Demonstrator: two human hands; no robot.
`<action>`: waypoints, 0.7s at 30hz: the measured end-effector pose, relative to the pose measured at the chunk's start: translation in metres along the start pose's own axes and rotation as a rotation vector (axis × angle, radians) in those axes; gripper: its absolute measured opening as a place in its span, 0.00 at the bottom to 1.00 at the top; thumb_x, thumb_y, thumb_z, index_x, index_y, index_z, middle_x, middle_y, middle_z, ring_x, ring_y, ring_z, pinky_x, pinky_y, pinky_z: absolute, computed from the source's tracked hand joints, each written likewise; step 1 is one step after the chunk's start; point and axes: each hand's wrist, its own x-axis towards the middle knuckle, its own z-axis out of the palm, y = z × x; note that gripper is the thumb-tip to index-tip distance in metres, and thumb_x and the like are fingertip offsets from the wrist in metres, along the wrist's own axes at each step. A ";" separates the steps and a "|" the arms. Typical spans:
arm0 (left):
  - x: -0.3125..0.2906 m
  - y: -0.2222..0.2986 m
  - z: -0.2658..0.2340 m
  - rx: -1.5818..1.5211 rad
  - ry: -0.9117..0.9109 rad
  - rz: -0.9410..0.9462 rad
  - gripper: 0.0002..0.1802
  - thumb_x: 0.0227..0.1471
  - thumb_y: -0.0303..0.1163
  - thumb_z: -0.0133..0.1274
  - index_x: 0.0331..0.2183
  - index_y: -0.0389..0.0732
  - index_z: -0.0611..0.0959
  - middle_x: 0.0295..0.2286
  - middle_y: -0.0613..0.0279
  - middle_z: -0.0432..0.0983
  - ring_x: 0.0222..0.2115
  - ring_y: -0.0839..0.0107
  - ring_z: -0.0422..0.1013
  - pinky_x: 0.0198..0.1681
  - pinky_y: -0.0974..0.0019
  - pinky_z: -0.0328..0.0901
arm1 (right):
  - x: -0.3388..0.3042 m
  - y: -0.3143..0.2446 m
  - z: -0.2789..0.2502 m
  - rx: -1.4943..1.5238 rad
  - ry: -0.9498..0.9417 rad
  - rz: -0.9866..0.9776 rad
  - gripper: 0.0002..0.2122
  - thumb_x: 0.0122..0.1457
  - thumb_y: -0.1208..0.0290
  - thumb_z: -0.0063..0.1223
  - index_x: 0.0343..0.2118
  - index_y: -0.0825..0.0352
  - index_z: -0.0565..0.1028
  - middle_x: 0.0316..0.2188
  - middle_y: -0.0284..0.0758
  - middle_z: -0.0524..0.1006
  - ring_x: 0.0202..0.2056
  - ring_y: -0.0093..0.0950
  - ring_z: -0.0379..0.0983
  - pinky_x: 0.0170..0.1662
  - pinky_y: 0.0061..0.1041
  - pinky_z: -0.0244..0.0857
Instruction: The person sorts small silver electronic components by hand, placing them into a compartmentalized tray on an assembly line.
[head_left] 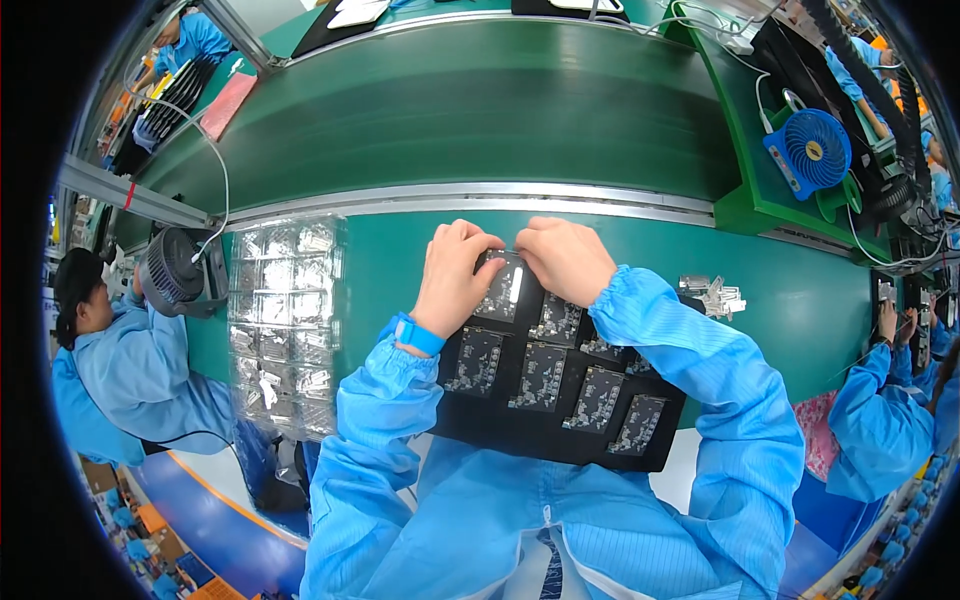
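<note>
Several dark circuit boards lie in rows on a black tray (480, 415) at the table's near edge, against my body. Both my hands meet over the far-left circuit board (498, 297), which has a bright silver strip along its right side. My left hand (455, 275) is closed at that board's upper left, thumb and forefinger at its edge. At its upper right corner, my right hand (568, 260) is curled in a pinch; whatever sits between the fingertips is hidden. The right sleeve partly covers the boards at the tray's right.
Left of the tray is a clear plastic compartment tray (285, 325) with small silver parts. A pile of small pale parts (720, 298) lies at right. A dark fan (175, 272) stands left, a blue fan (812, 150) right. A metal rail (480, 200) crosses behind. Co-workers sit on both sides.
</note>
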 end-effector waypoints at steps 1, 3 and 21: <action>0.001 0.001 -0.001 -0.003 0.002 -0.002 0.10 0.45 0.28 0.62 0.34 0.40 0.84 0.31 0.59 0.72 0.36 0.59 0.67 0.41 0.60 0.64 | 0.002 0.001 0.000 0.001 -0.003 0.001 0.04 0.54 0.73 0.54 0.32 0.66 0.78 0.31 0.37 0.76 0.36 0.40 0.75 0.37 0.38 0.70; 0.001 0.000 -0.003 -0.006 0.004 -0.006 0.10 0.45 0.27 0.62 0.34 0.40 0.84 0.31 0.59 0.71 0.37 0.59 0.67 0.41 0.60 0.64 | 0.006 0.003 0.000 0.007 -0.008 -0.037 0.03 0.53 0.75 0.55 0.31 0.66 0.77 0.30 0.38 0.75 0.34 0.42 0.75 0.36 0.39 0.70; -0.001 -0.001 -0.017 -0.598 -0.081 -0.323 0.06 0.52 0.25 0.59 0.34 0.33 0.83 0.27 0.62 0.80 0.27 0.79 0.75 0.31 0.75 0.69 | -0.007 -0.008 0.004 0.018 0.183 -0.180 0.06 0.52 0.77 0.56 0.33 0.67 0.73 0.27 0.37 0.70 0.27 0.39 0.73 0.27 0.36 0.68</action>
